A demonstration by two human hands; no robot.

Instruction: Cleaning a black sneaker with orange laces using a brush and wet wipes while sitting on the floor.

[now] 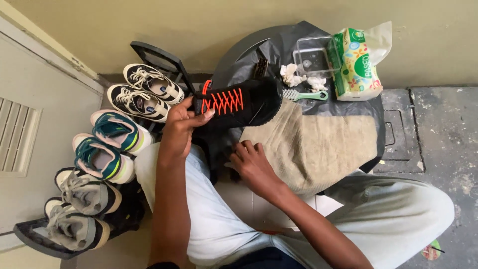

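I note the black shoe (pixel 242 103) lying long axis 9-to-3 on the desk (pixel 279 50). My left hand (pixel 180 127) is clamped on its heel end; my right hand (pixel 251 162), loosely open, rests at 6 o'clock on the beige towel (pixel 318 144).

A pale yellowish wall (pixel 149 25) meets grey, worn concrete floor (pixel 438 129); a vented panel (pixel 17 134), perhaps a door, stands left.

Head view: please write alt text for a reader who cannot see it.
Seen from above, a seated person's left hand grips a black shoe with orange laces over a round dark table, while the right hand rests at the edge of a beige towel. A green-handled brush, a tissue pack and a clear box lie behind; three pairs of sneakers sit on a rack to the left.
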